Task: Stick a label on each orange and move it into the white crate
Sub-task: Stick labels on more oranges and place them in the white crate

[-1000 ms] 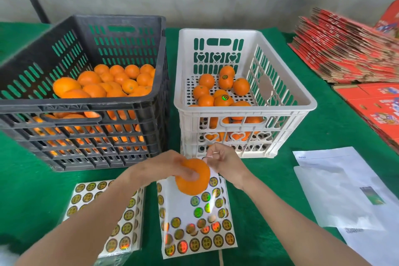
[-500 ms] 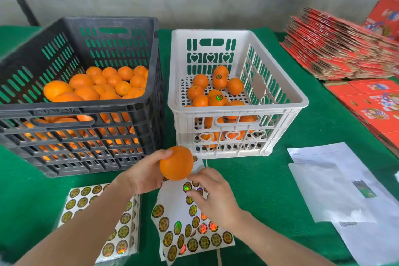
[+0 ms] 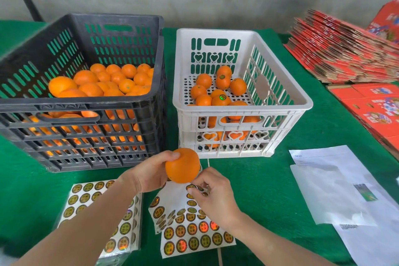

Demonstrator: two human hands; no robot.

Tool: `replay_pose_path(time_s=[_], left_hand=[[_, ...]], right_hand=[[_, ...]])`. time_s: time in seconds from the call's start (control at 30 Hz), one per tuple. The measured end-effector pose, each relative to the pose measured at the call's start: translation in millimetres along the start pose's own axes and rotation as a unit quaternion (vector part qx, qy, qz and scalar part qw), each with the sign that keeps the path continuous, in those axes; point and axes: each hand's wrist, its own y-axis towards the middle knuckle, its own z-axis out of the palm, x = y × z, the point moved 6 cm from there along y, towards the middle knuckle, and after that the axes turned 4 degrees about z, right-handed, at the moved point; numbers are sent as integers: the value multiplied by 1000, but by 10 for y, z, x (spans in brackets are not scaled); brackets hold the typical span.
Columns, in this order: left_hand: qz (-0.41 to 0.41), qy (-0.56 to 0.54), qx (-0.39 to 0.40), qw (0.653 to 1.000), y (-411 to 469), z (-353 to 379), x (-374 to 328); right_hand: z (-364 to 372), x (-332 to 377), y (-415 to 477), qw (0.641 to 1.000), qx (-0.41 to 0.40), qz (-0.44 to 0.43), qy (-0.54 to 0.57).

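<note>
My left hand (image 3: 151,174) grips an orange (image 3: 182,165) just in front of the white crate (image 3: 244,112), above the green table. My right hand (image 3: 210,195) is right below the orange, its thumb and fingertips pinching a round label at the top of the label sheet (image 3: 190,224). The sheet's upper part curls up off the table. The white crate holds several oranges (image 3: 218,93), two with labels showing. The black crate (image 3: 86,101) on the left is piled with unlabelled oranges (image 3: 101,82).
A second stack of label sheets (image 3: 101,218) lies under my left forearm. White papers (image 3: 345,196) lie at the right. Flattened red cartons (image 3: 345,49) are stacked at the far right. A grey wall stands behind the table.
My left hand lifted the orange off the label sheet and nearer the white crate. My right hand came from beside the orange down onto the sheet and now pinches a label at its top.
</note>
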Motion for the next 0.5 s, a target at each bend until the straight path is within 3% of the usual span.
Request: replay_pose_path(time_s=[0.27, 0.4, 0.5], left_hand=[[-28, 11, 11, 999, 60, -61, 92], [-64, 42, 40, 996, 91, -51, 145], [-68, 134, 62, 987, 98, -20, 130]], right_hand=[[-22, -20, -53, 999, 20, -19, 41], [-125, -170, -77, 996, -7, 66, 63], [-117, -253, -95, 990, 12, 130, 50]])
